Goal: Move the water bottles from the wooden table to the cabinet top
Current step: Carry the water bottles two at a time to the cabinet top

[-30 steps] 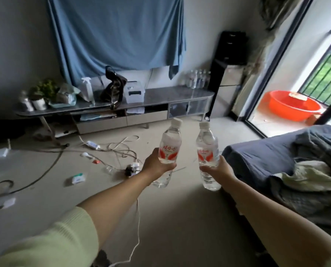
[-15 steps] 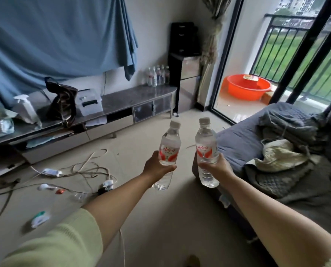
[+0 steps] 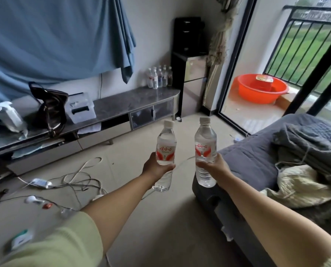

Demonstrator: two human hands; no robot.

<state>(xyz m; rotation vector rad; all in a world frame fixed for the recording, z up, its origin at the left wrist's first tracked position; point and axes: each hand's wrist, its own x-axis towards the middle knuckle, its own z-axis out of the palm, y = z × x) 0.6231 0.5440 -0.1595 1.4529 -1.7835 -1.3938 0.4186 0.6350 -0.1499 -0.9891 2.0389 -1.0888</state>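
My left hand (image 3: 154, 167) grips a clear water bottle (image 3: 165, 146) with a red-and-white label and white cap, held upright in front of me. My right hand (image 3: 214, 166) grips a second, matching bottle (image 3: 205, 145), also upright and a little to the right. Both are held out over the floor. Ahead stands the long low cabinet (image 3: 137, 100) with a dark shiny top. Several more water bottles (image 3: 158, 78) stand at its far right end by the wall. The wooden table is out of view.
On the cabinet top sit a dark handbag (image 3: 49, 108), a clear plastic box (image 3: 81, 108) and a spray bottle (image 3: 10, 116). Tangled cables (image 3: 79, 180) lie on the floor at left. A grey sofa with blankets (image 3: 288, 155) is at right. A black stand (image 3: 189, 64) and red basin (image 3: 262, 88) lie beyond.
The view has swung to the right and drawn closer to the cabinet's right end. Both hands still hold their bottles upright at about the same height.
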